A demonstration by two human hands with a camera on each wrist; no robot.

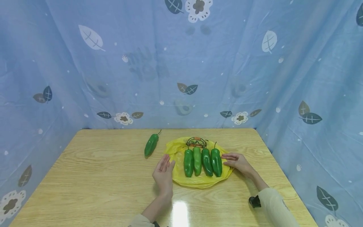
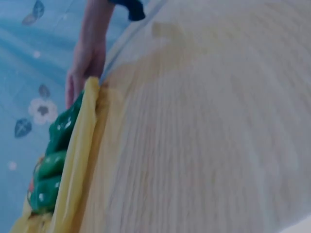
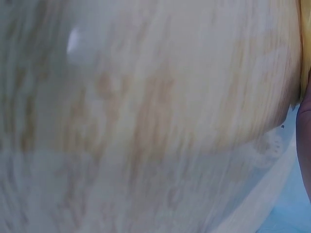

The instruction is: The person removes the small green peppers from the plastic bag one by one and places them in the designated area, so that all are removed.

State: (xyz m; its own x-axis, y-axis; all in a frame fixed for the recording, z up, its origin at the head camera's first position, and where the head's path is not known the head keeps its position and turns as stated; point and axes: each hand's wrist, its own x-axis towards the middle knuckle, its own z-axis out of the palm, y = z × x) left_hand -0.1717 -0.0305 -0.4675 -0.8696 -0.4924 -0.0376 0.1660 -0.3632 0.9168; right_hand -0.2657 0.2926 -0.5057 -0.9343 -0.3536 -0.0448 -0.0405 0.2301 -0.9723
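Note:
Several green peppers (image 1: pixel 197 161) lie side by side, stems away from the person, on a spread yellow plastic bag (image 1: pixel 195 182). The left hand (image 1: pixel 164 176) is at the bag's left edge, palm turned inward, fingers relaxed, holding nothing. Across from it, the right hand (image 1: pixel 238 163) reaches to the bag's right edge with extended fingers beside the rightmost pepper; whether they touch it I cannot tell. The left wrist view shows the peppers (image 2: pixel 48 194) behind the raised yellow edge (image 2: pixel 80 160), with the right hand (image 2: pixel 86 65) beyond. Only part of the right hand (image 3: pixel 304 131) shows in its wrist view.
One more green pepper (image 1: pixel 151 145) lies on the wooden table (image 1: pixel 99 176), left of the bag. A dark wire-like item with orange parts (image 1: pixel 196 142) is at the bag's far edge. Blue patterned cloth (image 1: pixel 158 63) hangs behind the table and at both sides.

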